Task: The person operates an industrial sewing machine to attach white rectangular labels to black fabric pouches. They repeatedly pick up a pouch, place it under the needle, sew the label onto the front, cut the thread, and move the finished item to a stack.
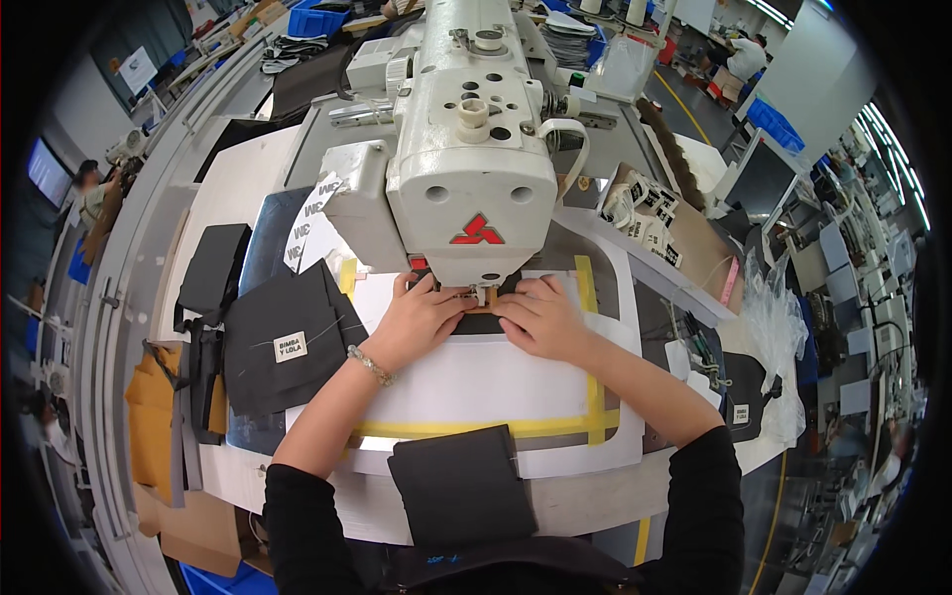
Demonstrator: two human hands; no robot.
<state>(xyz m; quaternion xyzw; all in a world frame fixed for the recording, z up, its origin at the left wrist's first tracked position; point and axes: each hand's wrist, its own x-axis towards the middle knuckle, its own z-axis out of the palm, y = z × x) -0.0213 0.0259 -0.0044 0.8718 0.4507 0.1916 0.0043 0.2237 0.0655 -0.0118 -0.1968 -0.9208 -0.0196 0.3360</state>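
Note:
Under the white sewing machine's head [466, 188], a dark fabric piece [476, 325] with a small tan strip [492, 298] lies at the presser foot. My left hand [420, 315] is at its left, fingers bent and holding it down beside the needle area. My right hand [537, 317] grips it from the right with curled fingers. Both hands rest over a white template sheet [466, 382] edged with yellow tape. The exact fingertip contact is partly hidden by the foot.
Dark panels with a label [268, 367] lie left, near mustard pieces [151, 407]. A folded dark panel [459, 485] lies at the front edge. Right are a box of labels [640, 223], tools [694, 337] and plastic [773, 327]. Other people [744, 59] work in the background.

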